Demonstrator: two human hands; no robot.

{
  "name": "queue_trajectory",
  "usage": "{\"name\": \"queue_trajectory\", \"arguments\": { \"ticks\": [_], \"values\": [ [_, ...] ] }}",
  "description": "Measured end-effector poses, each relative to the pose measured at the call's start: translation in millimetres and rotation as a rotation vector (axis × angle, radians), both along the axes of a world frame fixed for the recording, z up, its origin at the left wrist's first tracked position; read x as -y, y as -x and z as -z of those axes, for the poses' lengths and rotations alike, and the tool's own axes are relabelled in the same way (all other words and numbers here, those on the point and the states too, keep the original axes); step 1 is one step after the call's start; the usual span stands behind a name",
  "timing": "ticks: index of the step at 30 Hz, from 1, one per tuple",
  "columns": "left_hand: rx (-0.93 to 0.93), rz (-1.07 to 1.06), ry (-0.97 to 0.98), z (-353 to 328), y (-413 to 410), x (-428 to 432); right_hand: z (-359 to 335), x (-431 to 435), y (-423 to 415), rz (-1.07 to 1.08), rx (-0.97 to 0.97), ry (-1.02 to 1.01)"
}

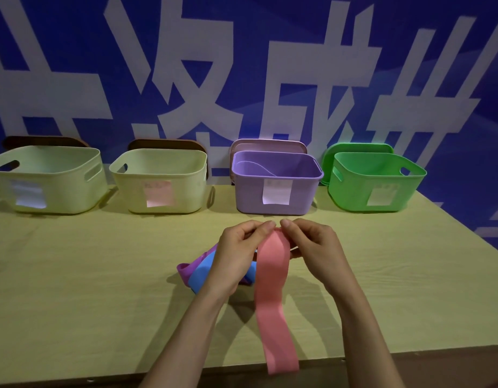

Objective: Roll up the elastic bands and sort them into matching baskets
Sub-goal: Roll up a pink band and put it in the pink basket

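Observation:
A long pink elastic band (pixel 273 292) hangs from both my hands and trails over the table's near edge. My left hand (pixel 239 256) and my right hand (pixel 312 245) pinch its top end between thumbs and fingertips, close together above the table. Under my left hand lie a blue band (pixel 201 273) and a purple band (pixel 186 268) in a loose heap. Along the back stand a row of baskets: two cream ones (pixel 46 191) (pixel 183 197), a purple one (pixel 306 197) and a green one (pixel 351 197), each with a paper label on its front.
The wooden table (pixel 88 289) ends just below my forearms, with a dark gap beyond its near edge. Lids lean behind the baskets against a blue wall with large white characters. A pale curved strip lies inside the purple basket.

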State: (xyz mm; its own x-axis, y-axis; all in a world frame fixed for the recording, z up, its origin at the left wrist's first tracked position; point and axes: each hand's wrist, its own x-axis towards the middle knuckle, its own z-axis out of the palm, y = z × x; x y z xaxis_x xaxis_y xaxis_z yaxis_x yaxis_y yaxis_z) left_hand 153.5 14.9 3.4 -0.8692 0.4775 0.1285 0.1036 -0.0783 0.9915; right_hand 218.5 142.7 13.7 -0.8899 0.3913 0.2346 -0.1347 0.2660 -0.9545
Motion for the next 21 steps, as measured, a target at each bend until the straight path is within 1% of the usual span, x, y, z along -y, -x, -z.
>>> {"name": "queue_trajectory", "arguments": {
  "ticks": [8,13,18,21],
  "values": [
    [-0.041,0.082,0.022,3.8,5.9,6.4,-1.0,-9.0,-3.9,-0.028,-0.006,-0.037],
    [-0.025,0.103,-0.039,3.8,5.8,9.6,-1.0,-9.8,-5.3,-0.017,-0.030,-0.067],
    [0.032,0.075,-0.083,6.1,6.4,8.4,-1.8,-5.9,-6.1,-0.025,-0.050,0.109],
    [0.022,0.100,-0.034,8.7,6.8,7.6,-4.0,-5.9,-6.1,-0.019,-0.064,0.144]
  ]
}}
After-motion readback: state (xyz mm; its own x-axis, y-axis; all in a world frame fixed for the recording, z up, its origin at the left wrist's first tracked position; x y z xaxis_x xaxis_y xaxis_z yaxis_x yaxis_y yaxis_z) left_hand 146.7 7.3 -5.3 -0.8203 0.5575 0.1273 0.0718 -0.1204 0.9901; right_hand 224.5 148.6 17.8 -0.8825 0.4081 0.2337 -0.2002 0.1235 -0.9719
